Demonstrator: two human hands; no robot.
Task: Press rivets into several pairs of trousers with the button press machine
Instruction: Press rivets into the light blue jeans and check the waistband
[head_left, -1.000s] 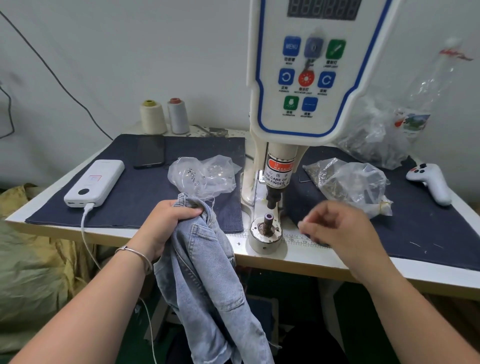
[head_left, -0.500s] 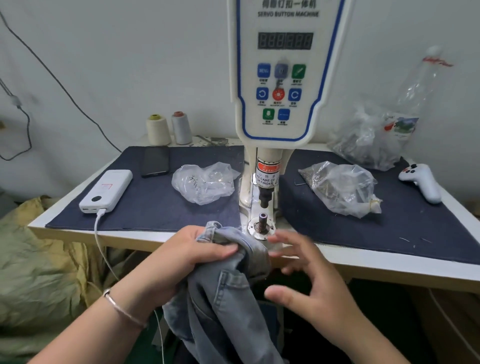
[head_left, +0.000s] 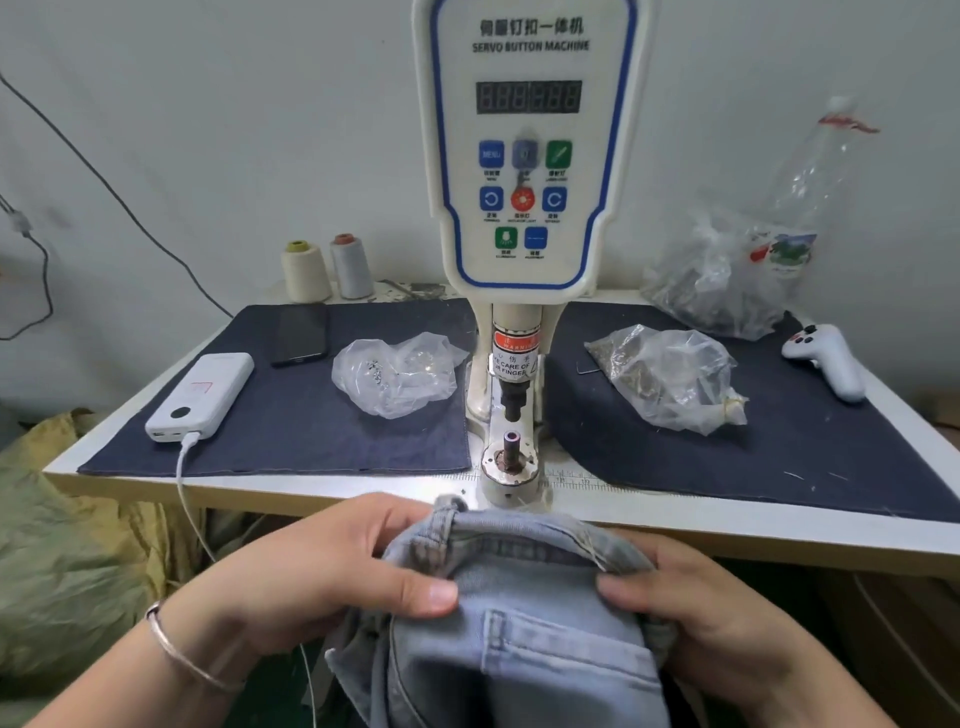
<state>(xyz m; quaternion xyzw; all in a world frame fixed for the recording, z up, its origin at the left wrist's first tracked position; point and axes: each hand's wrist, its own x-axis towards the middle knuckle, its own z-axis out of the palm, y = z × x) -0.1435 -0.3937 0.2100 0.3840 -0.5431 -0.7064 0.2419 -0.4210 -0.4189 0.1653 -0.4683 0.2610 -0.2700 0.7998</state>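
A pair of light blue denim trousers is held just below the table's front edge, waistband up, a pocket showing. My left hand grips the waistband's left side, thumb on top. On the right side my right hand grips the same waistband. The white servo button press machine stands at the table's middle. Its black punch hangs above the round lower die, with a gap between them. The trousers sit in front of the die, apart from it.
Two dark blue cloths cover the white table. A clear bag of rivets lies left of the machine; another bag lies right. A power bank with cable, a phone, thread cones and a white controller are around.
My right hand came down from beside the die and took hold of the waistband. My left hand drew the trousers toward the middle, in front of the die. The view pulled back.
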